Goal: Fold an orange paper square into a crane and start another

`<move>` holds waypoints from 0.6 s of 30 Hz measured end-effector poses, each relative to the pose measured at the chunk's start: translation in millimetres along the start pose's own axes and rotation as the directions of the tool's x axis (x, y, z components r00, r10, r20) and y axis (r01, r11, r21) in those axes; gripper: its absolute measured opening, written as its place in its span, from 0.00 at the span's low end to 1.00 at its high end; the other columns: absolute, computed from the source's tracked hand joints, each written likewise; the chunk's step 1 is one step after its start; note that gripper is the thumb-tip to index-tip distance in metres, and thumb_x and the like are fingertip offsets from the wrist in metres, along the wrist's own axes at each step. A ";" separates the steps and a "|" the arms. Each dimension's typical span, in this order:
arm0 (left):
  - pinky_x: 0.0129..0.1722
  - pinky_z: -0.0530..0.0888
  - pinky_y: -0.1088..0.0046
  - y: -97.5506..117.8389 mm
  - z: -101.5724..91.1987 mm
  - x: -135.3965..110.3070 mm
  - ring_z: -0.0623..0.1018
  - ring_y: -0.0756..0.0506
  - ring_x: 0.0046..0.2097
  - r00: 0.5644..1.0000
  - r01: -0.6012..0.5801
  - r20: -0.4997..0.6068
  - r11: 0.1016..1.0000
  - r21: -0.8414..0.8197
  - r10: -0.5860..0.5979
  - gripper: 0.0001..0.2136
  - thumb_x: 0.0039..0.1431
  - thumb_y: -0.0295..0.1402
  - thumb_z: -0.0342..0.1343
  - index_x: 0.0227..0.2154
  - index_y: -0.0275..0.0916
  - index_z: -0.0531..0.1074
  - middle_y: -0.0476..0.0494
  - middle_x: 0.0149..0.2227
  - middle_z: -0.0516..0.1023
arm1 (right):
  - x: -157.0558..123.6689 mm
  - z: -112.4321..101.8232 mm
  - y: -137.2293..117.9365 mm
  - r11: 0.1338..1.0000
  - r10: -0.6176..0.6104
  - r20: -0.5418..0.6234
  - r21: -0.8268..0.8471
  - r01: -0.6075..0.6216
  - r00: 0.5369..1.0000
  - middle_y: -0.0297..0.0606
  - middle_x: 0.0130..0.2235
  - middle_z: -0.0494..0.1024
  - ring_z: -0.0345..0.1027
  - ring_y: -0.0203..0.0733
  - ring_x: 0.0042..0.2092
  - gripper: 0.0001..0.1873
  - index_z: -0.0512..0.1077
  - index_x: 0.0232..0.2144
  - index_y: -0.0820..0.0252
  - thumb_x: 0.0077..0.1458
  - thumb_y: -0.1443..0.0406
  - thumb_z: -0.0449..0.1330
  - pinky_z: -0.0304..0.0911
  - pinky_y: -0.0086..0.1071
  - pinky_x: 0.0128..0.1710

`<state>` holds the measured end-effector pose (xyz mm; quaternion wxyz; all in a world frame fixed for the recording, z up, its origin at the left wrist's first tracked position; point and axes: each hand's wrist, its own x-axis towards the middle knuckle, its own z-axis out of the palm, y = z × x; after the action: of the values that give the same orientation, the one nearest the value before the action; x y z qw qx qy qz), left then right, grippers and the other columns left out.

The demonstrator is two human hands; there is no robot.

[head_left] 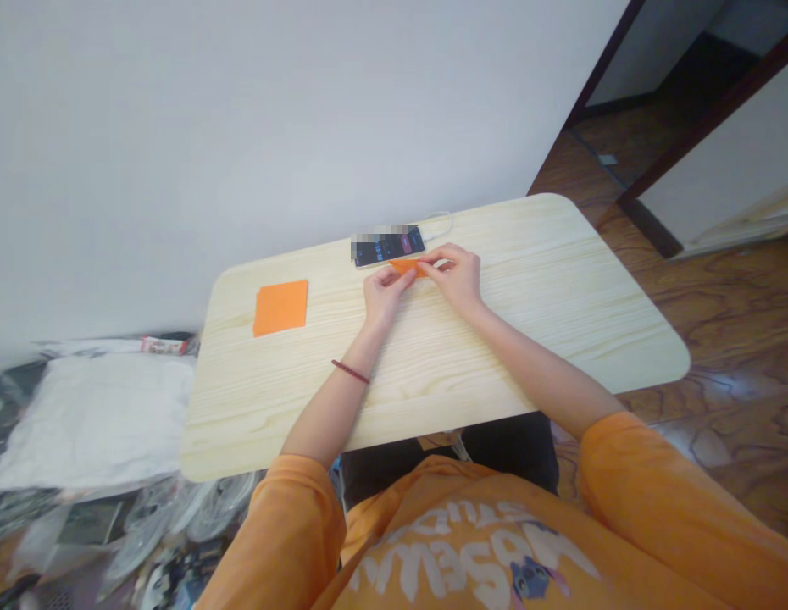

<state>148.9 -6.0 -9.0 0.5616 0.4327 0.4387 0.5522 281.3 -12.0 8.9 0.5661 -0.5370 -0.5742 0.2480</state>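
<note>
Both hands meet around a small folded piece of orange paper [407, 265] near the far side of the table. My left hand [385, 292] pinches its left part between thumb and fingers. My right hand [456, 273] grips the right end, thumb and forefinger pressed together. The paper comes to a point at its upper left, and the fingers cover part of it. Just beyond lies a phone [389, 246] with a lit screen showing a timer. To the left, a stack of square orange paper sheets [280, 307] rests flat on the wood.
The pale wooden table [318, 407] has rounded corners and stands against a white wall [273, 119]. A white cable [446, 222] runs from the phone. Beside the table on the left are a white cloth-like bundle [108, 415] and several plastic-wrapped things. A doorway opens at the right.
</note>
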 end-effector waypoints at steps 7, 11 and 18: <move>0.41 0.73 0.71 -2.0 -0.7 1.3 0.78 0.49 0.34 1.000 -0.010 0.004 1.000 -0.002 0.010 0.13 0.38 0.36 0.69 0.28 0.36 0.79 0.45 0.32 0.81 | 0.3 2.0 1.9 0.998 0.056 -0.025 0.023 -0.055 0.998 0.36 0.28 0.77 0.70 0.38 0.32 0.02 0.75 0.22 0.61 0.43 0.67 0.63 0.65 0.30 0.28; 0.41 0.73 0.70 -2.6 -1.1 1.9 0.78 0.48 0.34 1.000 -0.013 0.004 1.000 0.011 0.013 0.14 0.38 0.37 0.69 0.28 0.35 0.79 0.45 0.32 0.81 | 4.3 -0.1 3.1 0.993 0.103 0.043 0.054 -0.105 0.994 0.35 0.28 0.77 0.69 0.36 0.31 0.03 0.75 0.24 0.61 0.42 0.66 0.63 0.63 0.28 0.27; 0.40 0.74 0.69 0.2 0.6 -0.2 0.78 0.47 0.34 1.000 0.026 0.010 0.999 0.020 -0.026 0.15 0.37 0.38 0.69 0.30 0.36 0.79 0.44 0.33 0.81 | 11.2 -2.4 10.2 0.990 0.084 0.172 0.094 -0.101 0.982 0.32 0.26 0.73 0.62 0.32 0.27 0.05 0.71 0.24 0.62 0.40 0.65 0.62 0.56 0.26 0.25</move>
<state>149.5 -6.2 -8.7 0.5668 0.4354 0.4466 0.5383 289.3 0.4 4.7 0.5304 -0.5107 -0.5808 0.3472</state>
